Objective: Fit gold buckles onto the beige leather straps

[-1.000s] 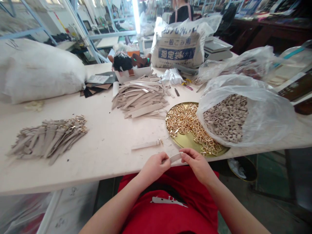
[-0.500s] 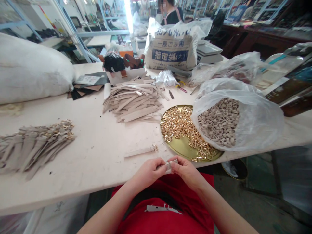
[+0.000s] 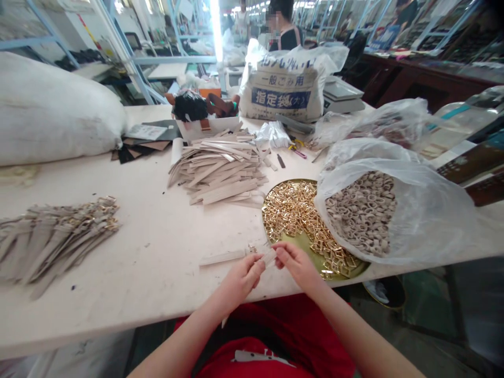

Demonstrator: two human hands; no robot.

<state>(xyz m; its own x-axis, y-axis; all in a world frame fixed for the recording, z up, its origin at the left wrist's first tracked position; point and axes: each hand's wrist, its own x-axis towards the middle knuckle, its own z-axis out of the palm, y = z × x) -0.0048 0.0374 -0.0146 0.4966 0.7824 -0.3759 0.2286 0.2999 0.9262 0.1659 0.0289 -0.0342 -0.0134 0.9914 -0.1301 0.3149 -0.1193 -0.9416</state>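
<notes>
My left hand is closed round a beige leather strap, whose tail shows below the wrist. At the strap's upper end my right hand pinches with thumb and fingertips; whether a small loop is also between them I cannot make out. Just beyond my left hand lies a finished-looking strap with a gold buckle, flat on the table. Close by my right hand stands a round gold tray bearing many small gold buckles.
A clear plastic bag of beige leather loops overlaps the tray. Loose straps are piled mid-table. Buckled straps lie at left. Behind are a printed white sack and a person. The table's front edge runs below my hands.
Both hands have risen slightly from the table's front edge, still holding the strap. The strap's end now points up toward the tray. The view has shifted a little.
</notes>
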